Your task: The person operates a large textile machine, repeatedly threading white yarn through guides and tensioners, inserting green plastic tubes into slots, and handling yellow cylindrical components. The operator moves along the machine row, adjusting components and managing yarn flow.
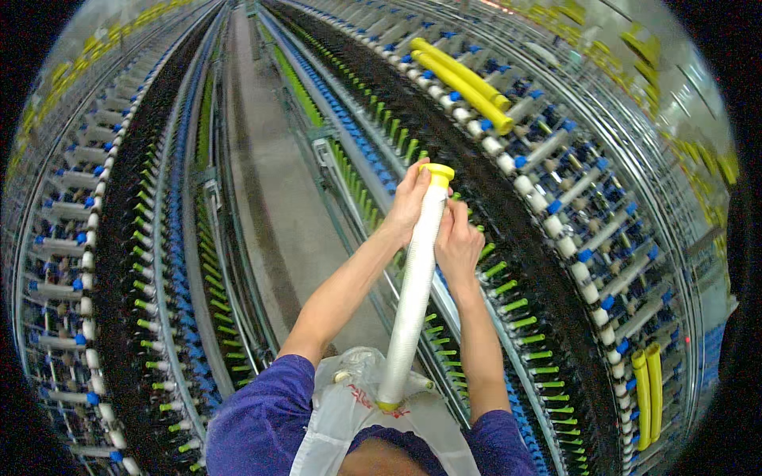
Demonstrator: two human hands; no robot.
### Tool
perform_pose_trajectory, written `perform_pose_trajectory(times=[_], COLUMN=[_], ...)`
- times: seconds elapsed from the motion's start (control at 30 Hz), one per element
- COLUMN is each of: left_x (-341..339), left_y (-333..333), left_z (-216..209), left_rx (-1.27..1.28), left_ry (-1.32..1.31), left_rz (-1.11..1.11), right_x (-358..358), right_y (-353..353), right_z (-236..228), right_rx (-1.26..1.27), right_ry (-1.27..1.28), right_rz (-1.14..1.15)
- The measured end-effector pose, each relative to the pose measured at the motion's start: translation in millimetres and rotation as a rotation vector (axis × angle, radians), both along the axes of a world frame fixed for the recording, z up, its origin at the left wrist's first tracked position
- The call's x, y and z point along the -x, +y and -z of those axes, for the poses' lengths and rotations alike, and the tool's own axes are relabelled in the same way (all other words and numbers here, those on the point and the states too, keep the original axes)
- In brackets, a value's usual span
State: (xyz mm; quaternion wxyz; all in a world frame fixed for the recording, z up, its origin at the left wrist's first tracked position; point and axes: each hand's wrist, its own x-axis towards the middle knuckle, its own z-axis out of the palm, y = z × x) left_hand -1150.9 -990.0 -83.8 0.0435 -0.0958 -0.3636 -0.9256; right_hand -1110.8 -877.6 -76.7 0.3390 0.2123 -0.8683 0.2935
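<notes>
A long bobbin (415, 293) wound with white roving slants in front of my chest. Yellow flanges cap it at both ends, the lower one near my white apron (329, 408). My left hand (407, 205) is wrapped round its upper end, thumb by the yellow flange. Just right of that end is my right hand (459, 246), its fingers curled in close to the bobbin. What those fingers pinch, if anything, is hidden. Small pale spools with green tips show in the apron's front pouch.
Spinning frames with rows of green tubes (524, 322) line both sides of a grey aisle floor (266, 159). Bare yellow bobbins (464, 83) lie on the right machine's upper part, and more yellow tubes (647, 397) rest lower right. White rollers (567, 247) run along that frame.
</notes>
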Motion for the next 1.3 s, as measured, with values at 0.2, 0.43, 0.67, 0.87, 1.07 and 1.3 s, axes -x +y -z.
perform_pose_trajectory(times=[0.2, 0.43, 0.67, 0.87, 1.07, 1.3], left_x=[-3.4, -9.2, -112.3, -206.7, -172.3, -177.7], left_y=[-72.7, -130.7, -124.8, -101.9, -120.3, -121.6], left_z=[4.2, 42.9, 94.4, 157.4, 172.5, 150.9], left_rx=[0.142, 0.249, 0.303, -0.073, -0.12, 0.426], left_ry=[-0.117, -0.186, -0.62, -0.913, -1.039, -0.376], left_rz=[-0.223, -0.29, -0.203, -0.107, -0.128, 0.593], right_x=[20.8, 12.0, -93.0, -160.9, -131.3, -25.5], right_y=[-81.0, -127.8, -91.6, -17.6, 4.8, -95.2], right_z=[-19.5, 32.9, 97.8, 147.6, 180.7, 143.4], right_rx=[-0.186, -0.164, -0.315, -0.288, 0.665, 1.561], right_ry=[0.014, -0.137, -0.464, -0.893, -1.851, -1.463], right_rz=[-0.056, -0.21, -0.373, -0.664, -0.427, -0.689])
